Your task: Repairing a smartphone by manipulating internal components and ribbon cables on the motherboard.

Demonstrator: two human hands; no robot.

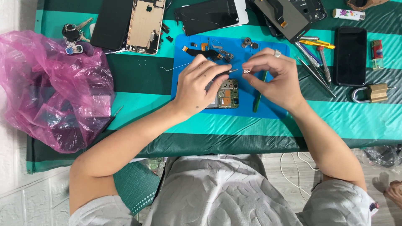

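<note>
Circuit board (226,95) lies on the blue mat (274,109), under the left hand (200,86), whose grip is closed on a dark tool (224,72). Right hand (276,77) pinches a tiny metal part (246,71) just above the board.

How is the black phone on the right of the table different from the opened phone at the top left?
The black phone lies closed, showing only a dark, unlit glass face. The opened phone has no cover, so its pale metal inner parts show. The black phone lies alone beside a padlock; the opened phone lies against a dark panel. Both lie flat on the striped cloth.
</note>
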